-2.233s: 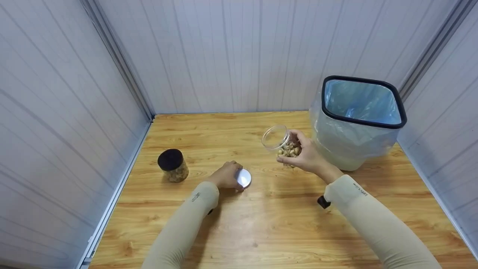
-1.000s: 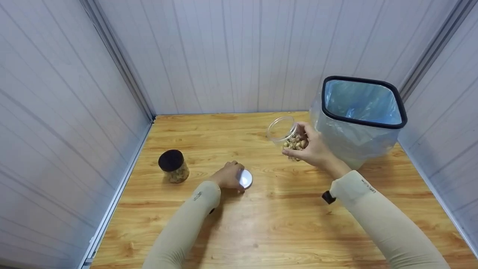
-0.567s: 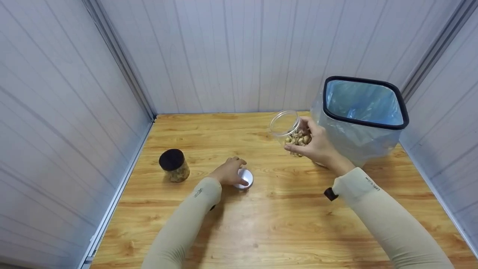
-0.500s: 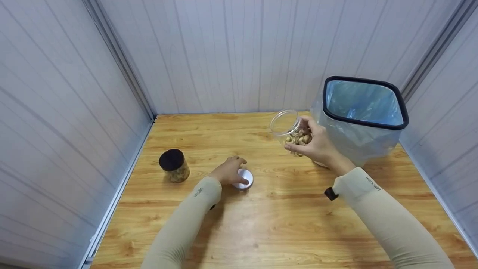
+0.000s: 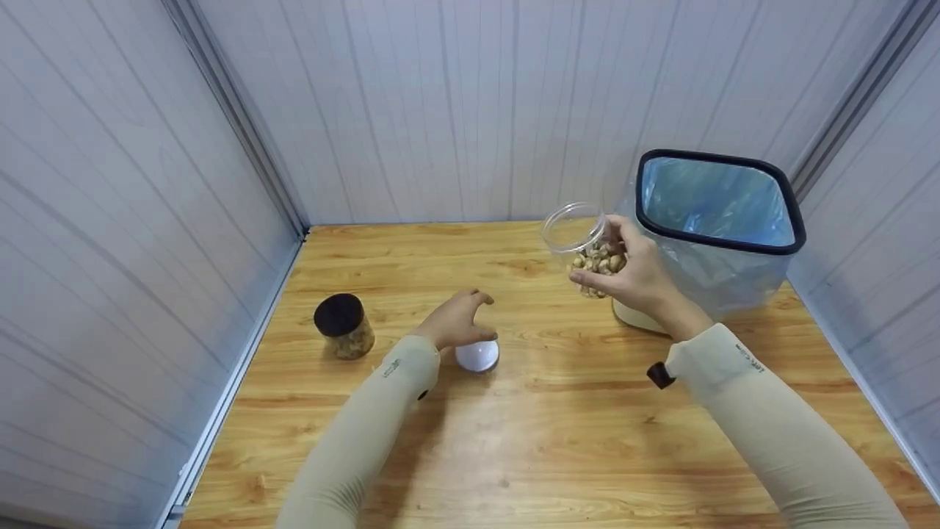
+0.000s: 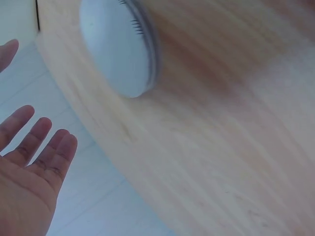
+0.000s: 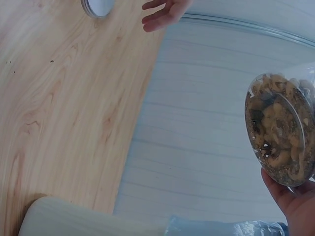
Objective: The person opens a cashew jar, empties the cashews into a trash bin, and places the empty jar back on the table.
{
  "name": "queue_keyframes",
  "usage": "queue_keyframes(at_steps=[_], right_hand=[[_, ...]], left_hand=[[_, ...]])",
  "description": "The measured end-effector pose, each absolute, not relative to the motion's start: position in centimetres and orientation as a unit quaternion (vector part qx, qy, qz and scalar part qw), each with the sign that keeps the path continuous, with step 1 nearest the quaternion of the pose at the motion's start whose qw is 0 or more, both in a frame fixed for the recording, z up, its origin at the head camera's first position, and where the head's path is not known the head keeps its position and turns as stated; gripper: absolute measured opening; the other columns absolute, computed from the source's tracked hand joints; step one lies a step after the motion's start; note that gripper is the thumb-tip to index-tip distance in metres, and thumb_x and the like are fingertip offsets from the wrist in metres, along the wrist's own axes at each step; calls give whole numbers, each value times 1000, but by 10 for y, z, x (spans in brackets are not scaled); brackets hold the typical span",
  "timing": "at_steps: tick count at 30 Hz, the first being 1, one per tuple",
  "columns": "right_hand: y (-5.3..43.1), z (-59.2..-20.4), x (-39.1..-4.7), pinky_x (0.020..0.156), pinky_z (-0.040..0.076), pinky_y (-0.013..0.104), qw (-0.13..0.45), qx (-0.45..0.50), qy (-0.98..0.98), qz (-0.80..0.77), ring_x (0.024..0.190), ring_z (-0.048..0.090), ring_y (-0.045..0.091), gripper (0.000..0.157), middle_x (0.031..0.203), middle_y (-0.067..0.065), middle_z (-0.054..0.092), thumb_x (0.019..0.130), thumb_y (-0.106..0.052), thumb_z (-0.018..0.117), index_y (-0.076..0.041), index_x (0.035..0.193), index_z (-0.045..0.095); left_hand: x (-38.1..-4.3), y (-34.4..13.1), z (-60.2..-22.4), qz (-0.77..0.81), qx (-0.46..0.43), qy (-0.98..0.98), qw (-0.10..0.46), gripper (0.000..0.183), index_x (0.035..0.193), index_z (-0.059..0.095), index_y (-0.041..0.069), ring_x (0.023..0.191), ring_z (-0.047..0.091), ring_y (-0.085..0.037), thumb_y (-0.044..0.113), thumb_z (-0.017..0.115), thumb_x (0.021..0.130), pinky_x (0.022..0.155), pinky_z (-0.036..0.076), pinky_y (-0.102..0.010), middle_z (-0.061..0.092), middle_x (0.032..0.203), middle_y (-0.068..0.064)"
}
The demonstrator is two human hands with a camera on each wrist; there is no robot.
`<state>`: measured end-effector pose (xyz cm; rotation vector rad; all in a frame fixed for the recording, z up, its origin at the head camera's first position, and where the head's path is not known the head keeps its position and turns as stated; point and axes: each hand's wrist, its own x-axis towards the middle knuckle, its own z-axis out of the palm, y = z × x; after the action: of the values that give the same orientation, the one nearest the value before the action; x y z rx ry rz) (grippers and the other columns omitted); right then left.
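Note:
In the head view my right hand [image 5: 646, 278] grips a clear plastic jar [image 5: 596, 266] in the air, tilted with its open mouth toward the upper left. Tan, nut-like pieces fill its lower part; the right wrist view shows them through the bottom of the jar [image 7: 278, 130]. My left hand [image 5: 457, 322] is just above and behind a round, pale lid [image 5: 477, 358] lying on the table, thumb and fingers spread. The left wrist view shows the lid [image 6: 118, 46] apart from the left hand [image 6: 29, 182], which holds nothing.
A jar with a black lid [image 5: 344, 323] stands upright on the left of the wooden table [image 5: 529, 455]. At the back right is a bin with a black rim [image 5: 720, 241], lined with a translucent bag. Panelled walls [image 5: 470, 110] close off the back and sides.
My right hand has carried the open jar up and right, closer to the bin. My left hand has let go of the pale lid and lifted away; the lid stays on the table.

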<state>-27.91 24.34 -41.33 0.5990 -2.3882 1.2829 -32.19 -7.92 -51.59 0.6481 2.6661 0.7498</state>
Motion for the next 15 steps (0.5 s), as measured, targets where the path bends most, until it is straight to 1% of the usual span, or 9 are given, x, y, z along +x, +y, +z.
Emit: queue_keyframes(at_steps=[4, 8, 15], right_hand=[[246, -409, -279, 83, 47, 17, 191, 211, -842, 458, 98, 57, 18, 78, 117, 15, 66, 79, -12, 97, 3, 143, 56], [250, -406, -279, 86, 48, 14, 200, 208, -839, 461, 101, 60, 17, 77, 120, 16, 68, 79, -11, 97, 5, 143, 56], [255, -398, -278, 87, 50, 12, 207, 202, -837, 465, 103, 61, 16, 77, 120, 16, 67, 80, -11, 96, 4, 143, 55]], left_hand=[[-324, -74, -509, 256, 232, 928, 138, 71, 158, 53, 9, 157, 43, -39, 33, 82, 99, 129, 39, -55, 42, 171, -18], [-326, -71, -500, 252, 243, 928, 127, 70, 157, 54, 8, 154, 47, -38, 34, 82, 99, 127, 42, -53, 48, 165, -16], [-326, -64, -486, 261, 259, 923, 113, 68, 158, 53, 8, 159, 40, -40, 37, 79, 101, 128, 40, -57, 41, 171, -20]])
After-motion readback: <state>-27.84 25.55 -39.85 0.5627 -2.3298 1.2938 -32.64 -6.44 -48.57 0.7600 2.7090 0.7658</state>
